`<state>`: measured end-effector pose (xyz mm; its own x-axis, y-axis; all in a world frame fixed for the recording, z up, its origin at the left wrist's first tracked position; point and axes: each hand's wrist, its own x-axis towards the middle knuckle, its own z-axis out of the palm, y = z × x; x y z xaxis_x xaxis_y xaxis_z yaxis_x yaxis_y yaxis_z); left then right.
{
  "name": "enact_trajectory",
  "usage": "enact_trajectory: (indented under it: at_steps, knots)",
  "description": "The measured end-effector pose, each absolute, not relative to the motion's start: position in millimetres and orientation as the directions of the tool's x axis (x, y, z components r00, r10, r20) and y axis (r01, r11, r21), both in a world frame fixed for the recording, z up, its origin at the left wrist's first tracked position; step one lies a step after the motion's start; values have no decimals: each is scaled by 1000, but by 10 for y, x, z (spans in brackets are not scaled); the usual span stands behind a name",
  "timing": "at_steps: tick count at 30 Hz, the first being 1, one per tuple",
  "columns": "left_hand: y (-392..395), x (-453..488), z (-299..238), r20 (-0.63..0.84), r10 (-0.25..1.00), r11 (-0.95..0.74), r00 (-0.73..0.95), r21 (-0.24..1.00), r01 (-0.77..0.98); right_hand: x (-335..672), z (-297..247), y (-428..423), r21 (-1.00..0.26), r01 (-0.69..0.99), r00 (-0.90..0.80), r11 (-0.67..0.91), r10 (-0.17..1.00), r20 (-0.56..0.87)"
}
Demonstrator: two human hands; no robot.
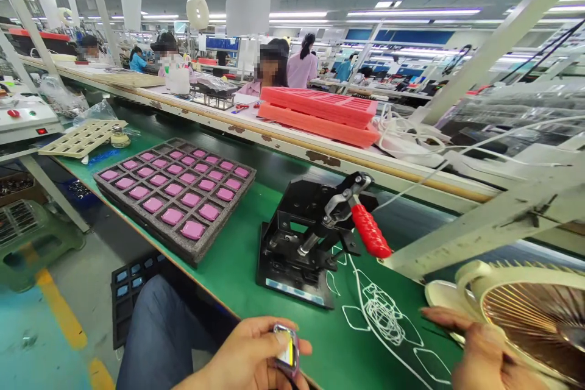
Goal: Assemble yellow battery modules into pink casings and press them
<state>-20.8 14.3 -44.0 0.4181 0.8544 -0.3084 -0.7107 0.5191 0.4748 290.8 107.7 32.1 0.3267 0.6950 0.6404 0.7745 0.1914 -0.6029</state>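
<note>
Near the bottom edge my left hand (256, 347) pinches a small square watch-like case (287, 350) with a pinkish-purple rim; a bright yellow part shows inside it. My right hand (493, 353), a little blurred, is beside the fan at the lower right, its index finger stretched out and nothing plainly held. Ahead of the left hand stands a black toggle-clamp press (297, 244) with a red handle (371, 231), which neither hand touches. Loops of thin white gasket-like rings (381, 314) lie on the green mat between press and right hand.
A dark foam tray (201, 250) holds rows of pink-purple cases on the green bench (237, 274). Red foam trays (320, 113) lie on the shelf behind. A cream fan (539, 311) stands at right. Left are a beige tray (82, 139) and a white machine (27, 116). Several people work beyond.
</note>
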Motion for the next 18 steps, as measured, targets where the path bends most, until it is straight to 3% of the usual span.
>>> enact_trajectory:
  at_steps: [3, 6, 11, 14, 18]
  knots:
    - [-9, -324, -289, -343, 875, 481, 341, 534, -695, 2743, 439, 1014, -882, 439, 482, 172, 783, 393]
    - [-54, -431, -114, -371, 890, 449, 266, 604, -658, 2634, 453, 1034, -951, 273, 518, 146, 810, 273]
    - [-35, -475, 21, -404, 867, 494, 292, 618, -612, 2630, 378, 968, -989, 49, 394, 136, 908, 145]
    - [-106, -493, 33, -420, 860, 503, 288, 608, -615, 2686, 374, 594, -991, 22, 368, 135, 920, 134]
    - [-139, -564, -47, -539, 821, 544, 188, 638, -545, 2853, 329, -147, -980, 170, 401, 99, 902, 161]
